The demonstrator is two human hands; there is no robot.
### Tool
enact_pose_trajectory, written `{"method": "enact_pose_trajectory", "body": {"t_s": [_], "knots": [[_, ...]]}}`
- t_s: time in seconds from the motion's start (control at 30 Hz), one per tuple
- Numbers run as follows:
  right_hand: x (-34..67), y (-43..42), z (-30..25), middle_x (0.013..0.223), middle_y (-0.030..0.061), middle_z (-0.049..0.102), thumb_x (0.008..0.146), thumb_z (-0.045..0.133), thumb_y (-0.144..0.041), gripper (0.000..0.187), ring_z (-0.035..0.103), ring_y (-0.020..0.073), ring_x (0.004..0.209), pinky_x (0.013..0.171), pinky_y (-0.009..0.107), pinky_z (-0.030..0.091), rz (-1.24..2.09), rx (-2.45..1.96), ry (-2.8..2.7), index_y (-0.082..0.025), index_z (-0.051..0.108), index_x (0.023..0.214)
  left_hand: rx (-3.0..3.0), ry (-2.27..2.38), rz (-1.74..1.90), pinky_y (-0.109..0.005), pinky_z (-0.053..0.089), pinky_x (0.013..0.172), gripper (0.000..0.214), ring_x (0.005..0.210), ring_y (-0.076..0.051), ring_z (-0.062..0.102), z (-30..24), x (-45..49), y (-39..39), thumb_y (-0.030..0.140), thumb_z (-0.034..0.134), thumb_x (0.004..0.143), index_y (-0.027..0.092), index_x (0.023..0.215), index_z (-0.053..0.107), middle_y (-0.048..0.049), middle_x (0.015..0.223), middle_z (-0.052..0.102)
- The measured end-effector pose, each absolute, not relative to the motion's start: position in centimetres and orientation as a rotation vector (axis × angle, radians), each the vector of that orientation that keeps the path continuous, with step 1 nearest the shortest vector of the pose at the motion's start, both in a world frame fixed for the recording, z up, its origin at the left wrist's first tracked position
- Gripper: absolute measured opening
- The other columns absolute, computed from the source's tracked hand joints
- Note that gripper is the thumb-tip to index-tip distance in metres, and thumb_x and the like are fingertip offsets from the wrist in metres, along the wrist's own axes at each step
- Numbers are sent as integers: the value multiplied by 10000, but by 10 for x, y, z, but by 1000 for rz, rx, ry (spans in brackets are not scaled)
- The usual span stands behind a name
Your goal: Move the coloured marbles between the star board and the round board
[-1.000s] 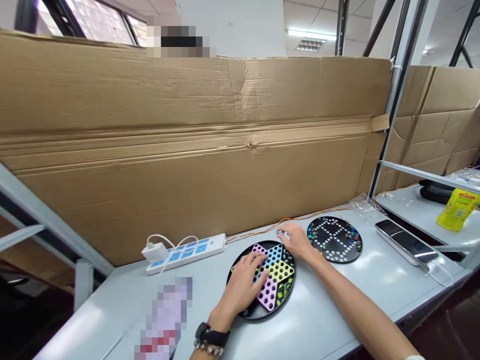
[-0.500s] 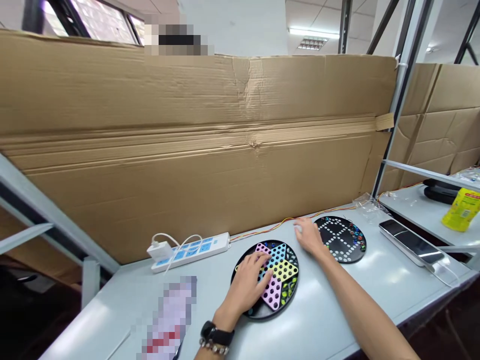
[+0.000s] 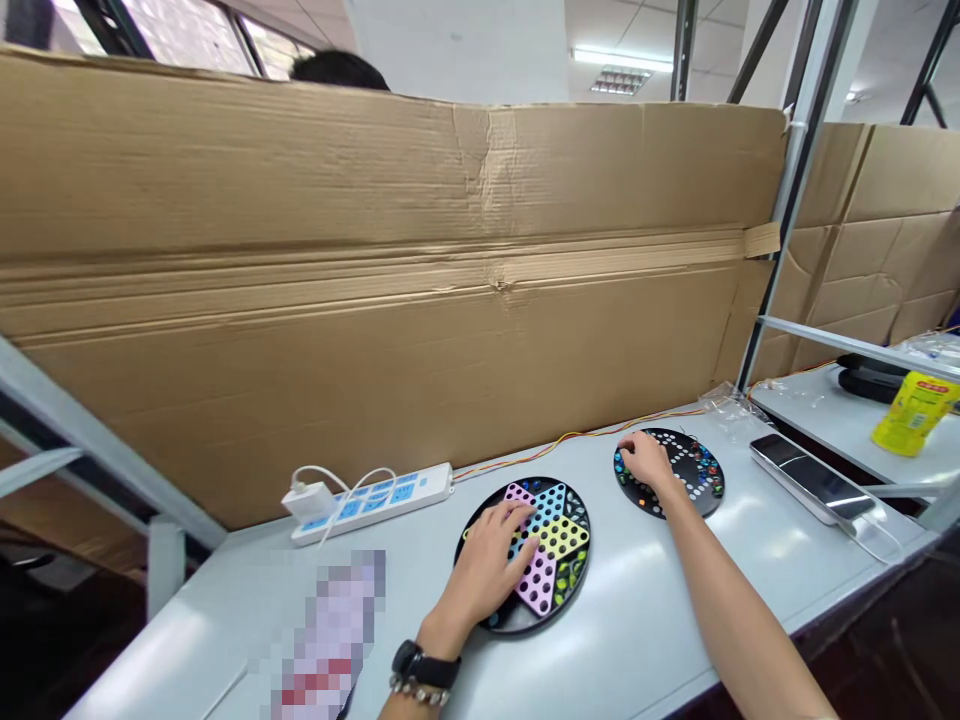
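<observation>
My left hand (image 3: pixel 487 562) lies over the left side of a round Chinese checkers board (image 3: pixel 559 538) with a pink, blue and yellow star full of holes. Its fingers are stretched out and loosely spread. Green and clear marbles (image 3: pixel 571 573) sit in the board's rim pockets. Over the left part of a round black disc (image 3: pixel 686 462) with white dots is my right hand (image 3: pixel 647 460), its fingers bent down and together. Whatever its fingertips grip is too small to make out. Colored marbles (image 3: pixel 709 465) lie along the disc's edge.
A white power strip (image 3: pixel 390 500) with a plugged-in charger (image 3: pixel 307 502) stands behind on the left. At the right lies a phone (image 3: pixel 814 475) with a cable. A tall cardboard wall (image 3: pixel 375 380) closes off the back, and a yellow pouch (image 3: pixel 913 412) is on the neighboring table.
My right hand has moved right, from the gap beside the black disc to over its left part, and its fingers have drawn together. My left hand stays on the checkers board.
</observation>
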State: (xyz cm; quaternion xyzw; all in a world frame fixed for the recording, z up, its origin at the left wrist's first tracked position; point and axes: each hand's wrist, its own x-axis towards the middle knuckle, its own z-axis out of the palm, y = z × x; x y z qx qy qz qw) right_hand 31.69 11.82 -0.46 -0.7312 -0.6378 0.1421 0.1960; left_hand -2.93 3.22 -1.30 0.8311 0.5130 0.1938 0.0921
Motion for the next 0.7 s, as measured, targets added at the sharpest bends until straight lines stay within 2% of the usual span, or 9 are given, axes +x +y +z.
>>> {"method": "enact_pose_trajectory", "body": {"t_s": [0.2, 0.33, 0.5, 0.7], "knots": [[318, 115, 0, 1312, 121, 899, 1060, 686, -218, 239, 791, 310, 1290, 1020, 360, 530, 484, -2044, -1813, -232, 916, 1125, 2446, 1512, 556, -587, 609, 1270, 383, 1418, -347, 735, -11, -30, 32, 407, 588, 1131, 282, 1440, 777, -107, 1532, 790], [319, 117, 2, 1218, 130, 902, 1016, 703, -203, 171, 802, 285, 1173, 988, 346, 548, 518, -1968, -1686, -196, 872, 1038, 2433, 1520, 547, -594, 608, 1279, 396, 1438, -353, 729, -10, -30, 32, 418, 583, 1131, 290, 1449, 780, -103, 1539, 794], [332, 112, 15, 945, 72, 859, 828, 763, -171, 40, 773, 237, 926, 867, 302, 572, 683, -1735, -1627, -204, 784, 819, 2425, 1504, 556, -593, 607, 1271, 412, 1429, -351, 726, -9, -30, 32, 431, 555, 1135, 291, 1453, 778, -108, 1523, 798], [343, 96, 26, 695, -27, 721, 645, 790, -91, 156, 641, 176, 729, 738, 291, 507, 1089, -1657, -1843, -210, 695, 683, 2433, 1508, 582, -592, 619, 1261, 390, 1407, -352, 742, -11, -30, 32, 415, 583, 1121, 301, 1434, 787, -99, 1518, 804]]}}
